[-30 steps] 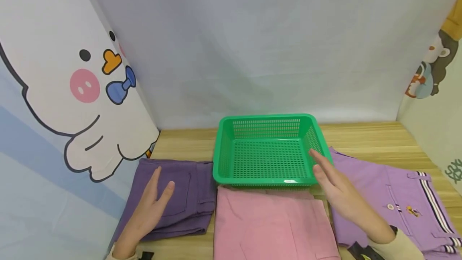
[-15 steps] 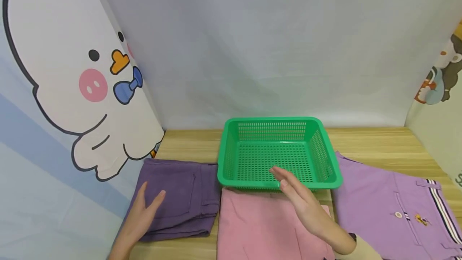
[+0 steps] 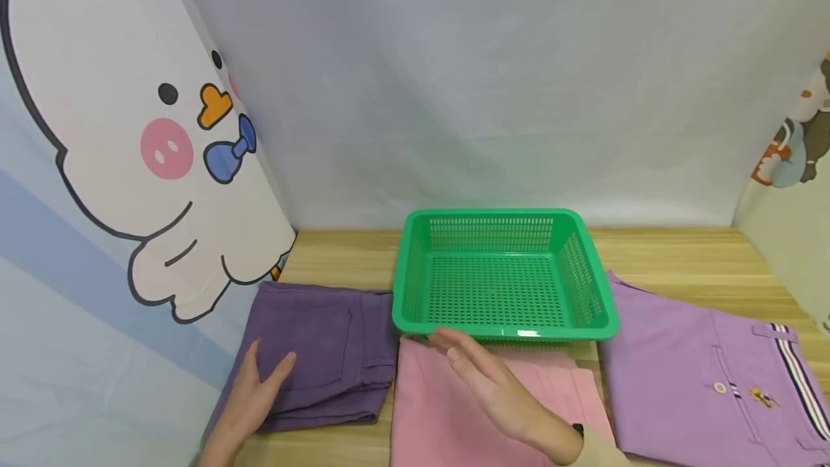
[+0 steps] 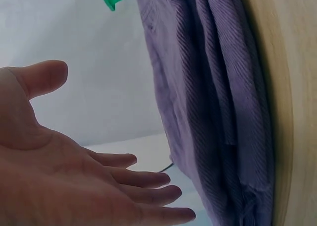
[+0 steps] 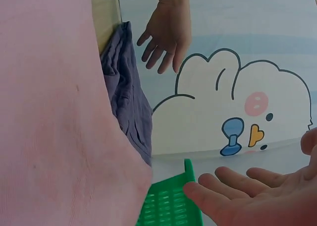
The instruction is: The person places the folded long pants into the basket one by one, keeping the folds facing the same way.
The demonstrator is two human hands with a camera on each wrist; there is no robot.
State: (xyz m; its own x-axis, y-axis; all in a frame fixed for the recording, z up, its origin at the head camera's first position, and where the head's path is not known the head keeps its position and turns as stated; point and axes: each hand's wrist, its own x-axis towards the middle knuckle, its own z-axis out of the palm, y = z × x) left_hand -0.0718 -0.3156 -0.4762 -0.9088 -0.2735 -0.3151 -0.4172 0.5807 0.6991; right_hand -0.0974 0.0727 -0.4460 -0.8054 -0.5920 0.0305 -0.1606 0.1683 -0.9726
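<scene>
Folded dark purple pants (image 3: 311,337) lie on the left of the table. Over their near left part hovers my left hand (image 3: 256,395), thumb apart from straight fingers; in the left wrist view a gap separates the fingers (image 4: 148,186) from the layered cloth (image 4: 218,87). My right hand (image 3: 489,384) is above the folded pink garment (image 3: 441,395), fingers straight and angled to the left, nothing in its grasp. Its fingertips overlap the front rim of the green plastic basket (image 3: 405,279) in the head view. The basket has nothing in it.
Light purple pants (image 3: 674,373) with a striped waistband and a button lie folded on the right. Behind the wooden table (image 3: 668,251) hangs a pale curtain (image 3: 486,92). A cartoon-printed cloth (image 3: 97,200) walls the left side.
My right hand has moved left, from over the basket's right side to above the pink garment. My left hand has shifted slightly left and lower over the dark purple pants. The view has turned slightly.
</scene>
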